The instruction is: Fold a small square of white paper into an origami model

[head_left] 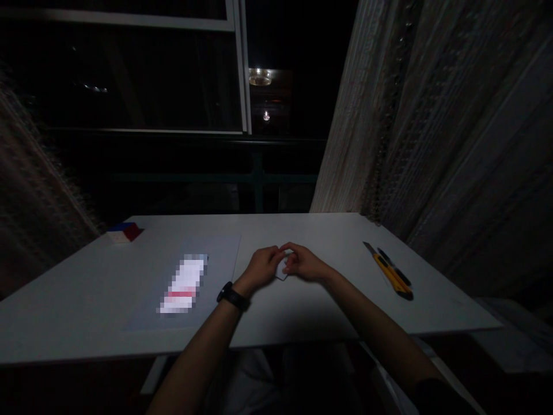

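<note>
My left hand [262, 266], with a dark watch on its wrist, and my right hand [307, 263] meet above the middle of the white table. Between their curled fingers is a small white piece [281, 271] that looks like folded paper. Its lower corner shows below the fingertips; the rest is hidden by them. Both hands are closed, thumbs and forefingers pinching at the piece.
To the left, a lit phone [185, 284] with a blurred screen lies on a pale sheet [224, 259]. A coloured cube [124, 232] sits at the far left. On the right are a yellow box cutter [389, 272] and a dark pen-like item [394, 266]. Curtains hang on both sides.
</note>
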Motion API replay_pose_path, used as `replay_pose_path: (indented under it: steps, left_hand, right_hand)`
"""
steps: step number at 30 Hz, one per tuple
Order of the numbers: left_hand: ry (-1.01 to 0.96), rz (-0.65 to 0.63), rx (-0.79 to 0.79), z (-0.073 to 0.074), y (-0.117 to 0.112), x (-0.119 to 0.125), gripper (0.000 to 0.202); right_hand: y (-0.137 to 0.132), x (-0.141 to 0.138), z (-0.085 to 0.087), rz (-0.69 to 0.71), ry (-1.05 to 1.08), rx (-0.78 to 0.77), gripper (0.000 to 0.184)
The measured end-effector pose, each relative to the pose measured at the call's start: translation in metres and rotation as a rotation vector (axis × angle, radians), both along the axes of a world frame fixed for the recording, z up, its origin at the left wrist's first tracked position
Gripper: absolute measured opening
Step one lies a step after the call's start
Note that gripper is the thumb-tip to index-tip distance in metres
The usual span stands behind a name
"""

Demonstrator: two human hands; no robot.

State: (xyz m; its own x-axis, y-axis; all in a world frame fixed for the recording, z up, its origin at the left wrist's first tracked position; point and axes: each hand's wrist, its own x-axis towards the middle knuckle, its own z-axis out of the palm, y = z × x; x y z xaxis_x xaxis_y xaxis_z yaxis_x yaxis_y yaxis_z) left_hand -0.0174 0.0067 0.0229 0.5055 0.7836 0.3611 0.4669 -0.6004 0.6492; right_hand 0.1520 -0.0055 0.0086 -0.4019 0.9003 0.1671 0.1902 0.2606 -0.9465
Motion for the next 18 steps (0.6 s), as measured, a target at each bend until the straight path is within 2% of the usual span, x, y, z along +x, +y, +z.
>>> replay_pose_path:
  steps: [8, 12, 15, 18]
  left_hand:
    - [-0.011, 0.025, 0.073, 0.0, -0.001, 0.001, 0.03]
    - [-0.108, 0.117, 0.054, -0.003, 0.005, -0.001, 0.031]
    - [-0.241, 0.195, 0.02, -0.004, 0.01, -0.002, 0.033]
    - [-0.333, 0.204, -0.023, -0.005, 0.012, -0.001, 0.035]
  right_hand:
    - [-0.004, 0.0, 0.005, -0.004, 0.058, -0.008, 0.056]
    - [-0.002, 0.0, 0.003, -0.025, 0.138, -0.051, 0.062]
    - [0.0, -0.004, 0.001, -0.124, 0.209, -0.101, 0.053]
    - [0.001, -0.008, 0.001, -0.252, 0.259, -0.143, 0.038]
